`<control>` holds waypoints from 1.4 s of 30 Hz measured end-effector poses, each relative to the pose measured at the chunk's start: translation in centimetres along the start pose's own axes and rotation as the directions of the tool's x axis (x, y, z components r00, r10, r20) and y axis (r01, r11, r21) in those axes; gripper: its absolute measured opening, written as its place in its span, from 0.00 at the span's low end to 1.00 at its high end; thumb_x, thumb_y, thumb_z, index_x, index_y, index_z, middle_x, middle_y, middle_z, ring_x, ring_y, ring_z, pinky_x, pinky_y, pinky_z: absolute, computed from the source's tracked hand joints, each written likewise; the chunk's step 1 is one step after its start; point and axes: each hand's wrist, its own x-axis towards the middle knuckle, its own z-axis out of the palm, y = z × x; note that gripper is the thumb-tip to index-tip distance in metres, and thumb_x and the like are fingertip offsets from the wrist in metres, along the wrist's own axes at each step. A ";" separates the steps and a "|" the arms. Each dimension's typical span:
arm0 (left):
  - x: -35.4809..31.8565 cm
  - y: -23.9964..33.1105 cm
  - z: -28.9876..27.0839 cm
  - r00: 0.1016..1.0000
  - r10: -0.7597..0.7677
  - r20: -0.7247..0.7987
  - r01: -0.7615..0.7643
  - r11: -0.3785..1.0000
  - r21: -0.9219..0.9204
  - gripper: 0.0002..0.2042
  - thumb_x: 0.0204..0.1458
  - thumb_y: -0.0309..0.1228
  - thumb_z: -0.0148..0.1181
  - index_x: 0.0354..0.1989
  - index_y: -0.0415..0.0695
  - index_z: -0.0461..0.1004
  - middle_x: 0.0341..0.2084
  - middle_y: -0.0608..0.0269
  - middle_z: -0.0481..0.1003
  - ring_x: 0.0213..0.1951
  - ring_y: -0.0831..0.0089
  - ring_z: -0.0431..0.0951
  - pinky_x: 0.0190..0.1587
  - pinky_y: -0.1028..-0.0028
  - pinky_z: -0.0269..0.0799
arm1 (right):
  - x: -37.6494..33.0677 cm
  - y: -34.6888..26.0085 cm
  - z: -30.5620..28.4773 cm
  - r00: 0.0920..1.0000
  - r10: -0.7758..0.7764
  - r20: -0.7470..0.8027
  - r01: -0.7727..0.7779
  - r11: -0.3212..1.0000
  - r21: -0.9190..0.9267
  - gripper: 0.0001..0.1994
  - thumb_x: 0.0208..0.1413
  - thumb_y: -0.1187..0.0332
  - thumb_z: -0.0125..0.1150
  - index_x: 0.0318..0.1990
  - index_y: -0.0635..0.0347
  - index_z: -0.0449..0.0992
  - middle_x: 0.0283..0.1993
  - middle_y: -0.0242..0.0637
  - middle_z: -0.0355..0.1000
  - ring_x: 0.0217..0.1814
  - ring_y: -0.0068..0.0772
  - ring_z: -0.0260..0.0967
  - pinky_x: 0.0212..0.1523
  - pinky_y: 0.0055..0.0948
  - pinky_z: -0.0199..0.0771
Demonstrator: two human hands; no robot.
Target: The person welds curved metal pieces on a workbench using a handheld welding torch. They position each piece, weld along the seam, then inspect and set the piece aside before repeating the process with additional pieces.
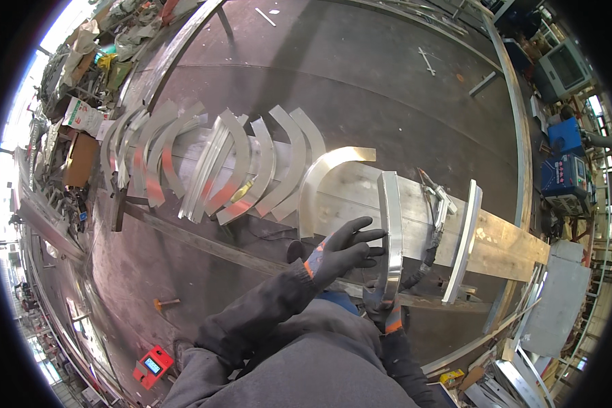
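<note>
A slightly bent metal channel piece [391,217] stands up in front of me, over the near side of a long metal-topped bench [415,234]. At its lower end, my gloved right hand [377,306] is closed around it. My gloved left hand [347,253] has its fingers stretched out toward the middle of the piece; the fingertips reach its left edge, and I cannot tell whether they touch. Just left lies a wide curved metal strip [313,180]. A welding torch [442,204] with its cable rests to the right, beside another long metal channel [464,241].
Several curved metal pieces [234,163] crowd the bench's left half. A hammer [164,304] and a red box with a display [153,367] are on the floor at lower left. A blue machine [564,177] stands far right; scrap heaps [88,75] line the left.
</note>
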 end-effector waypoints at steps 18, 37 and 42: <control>-1.1 -11.4 -17.0 0.996 -0.033 -0.084 0.088 0.176 0.980 0.20 0.46 0.37 0.73 0.46 0.45 0.73 0.42 0.57 0.78 0.44 0.55 0.78 0.44 0.58 0.74 | 7.7 -6.6 -4.6 0.950 -0.016 0.313 0.303 0.296 -0.906 0.28 0.46 0.61 0.72 0.58 0.52 0.76 0.53 0.50 0.75 0.57 0.51 0.73 0.59 0.43 0.73; 11.1 -27.9 -15.6 0.629 0.518 -0.580 0.395 0.429 0.812 0.37 0.51 0.53 0.69 0.61 0.38 0.66 0.54 0.39 0.73 0.56 0.44 0.73 0.59 0.57 0.71 | 15.6 11.7 -10.3 0.933 -0.033 -0.358 -0.193 0.794 -0.576 0.24 0.57 0.63 0.67 0.59 0.65 0.72 0.51 0.49 0.78 0.53 0.39 0.77 0.54 0.35 0.76; 8.4 -18.8 -23.6 0.219 0.640 -0.737 0.489 0.581 0.650 0.40 0.46 0.41 0.76 0.63 0.36 0.61 0.51 0.42 0.74 0.52 0.52 0.76 0.56 0.61 0.73 | 14.8 12.5 -11.8 0.907 -0.126 -0.401 -0.182 0.741 -0.646 0.25 0.54 0.65 0.68 0.59 0.63 0.73 0.50 0.46 0.79 0.52 0.40 0.78 0.53 0.37 0.77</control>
